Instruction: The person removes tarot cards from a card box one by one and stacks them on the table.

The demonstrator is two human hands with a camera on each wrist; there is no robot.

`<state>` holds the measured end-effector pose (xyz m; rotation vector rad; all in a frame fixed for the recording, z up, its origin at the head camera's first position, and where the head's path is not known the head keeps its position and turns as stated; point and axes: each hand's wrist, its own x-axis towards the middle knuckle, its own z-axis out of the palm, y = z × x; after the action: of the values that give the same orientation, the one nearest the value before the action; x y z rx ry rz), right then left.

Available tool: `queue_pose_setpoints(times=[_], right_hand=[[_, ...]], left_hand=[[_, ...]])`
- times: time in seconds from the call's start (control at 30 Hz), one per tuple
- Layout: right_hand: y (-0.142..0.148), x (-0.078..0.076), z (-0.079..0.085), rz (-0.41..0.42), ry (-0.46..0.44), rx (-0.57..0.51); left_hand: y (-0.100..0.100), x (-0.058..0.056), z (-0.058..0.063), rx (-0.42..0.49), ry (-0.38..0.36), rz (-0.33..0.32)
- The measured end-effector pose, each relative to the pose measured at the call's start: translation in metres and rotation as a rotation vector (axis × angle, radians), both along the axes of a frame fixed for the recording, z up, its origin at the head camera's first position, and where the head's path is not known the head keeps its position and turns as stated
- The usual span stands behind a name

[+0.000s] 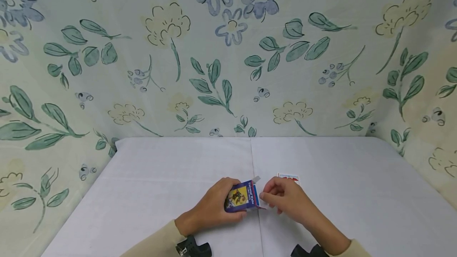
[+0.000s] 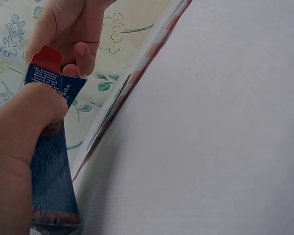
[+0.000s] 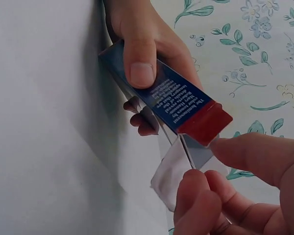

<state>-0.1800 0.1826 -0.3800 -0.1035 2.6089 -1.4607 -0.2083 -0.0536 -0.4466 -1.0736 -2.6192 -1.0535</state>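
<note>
My left hand (image 1: 214,201) grips a small dark blue tarot card box (image 1: 238,196) by its sides, with the thumb along one narrow side in the right wrist view. The box's front has a yellow picture and the words "Universal Waite". Its right end stands open, with a red side flap (image 3: 208,122) and a white-lined lid flap (image 3: 171,171) spread out. At that end, my right hand (image 1: 289,197) pinches the lid flap between thumb and fingers. The inside of the box is mostly hidden.
Beyond my right hand lies a flat white item with red and blue print (image 1: 290,177), partly covered by the hand. A white cloth (image 1: 160,169) with a crease covers the table. Flower-patterned fabric (image 1: 214,90) hangs behind and at the sides.
</note>
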Motion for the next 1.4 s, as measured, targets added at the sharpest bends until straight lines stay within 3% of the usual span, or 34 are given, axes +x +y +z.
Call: queue_pose_setpoints(times=[0.53,0.97,1.4], right_hand=[[-0.001,0.002,-0.006,0.107,0.010,-0.019],[-0.004,0.004,-0.009,0.112,0.030,-0.041],[-0.005,0.002,-0.015,0.071,0.005,0.015]], left_hand=[[0.000,0.001,0.002,0.016,-0.025,-0.026],[-0.001,0.001,0.002,0.010,-0.012,-0.044],[-0.001,0.001,0.001,0.001,0.021,-0.056]])
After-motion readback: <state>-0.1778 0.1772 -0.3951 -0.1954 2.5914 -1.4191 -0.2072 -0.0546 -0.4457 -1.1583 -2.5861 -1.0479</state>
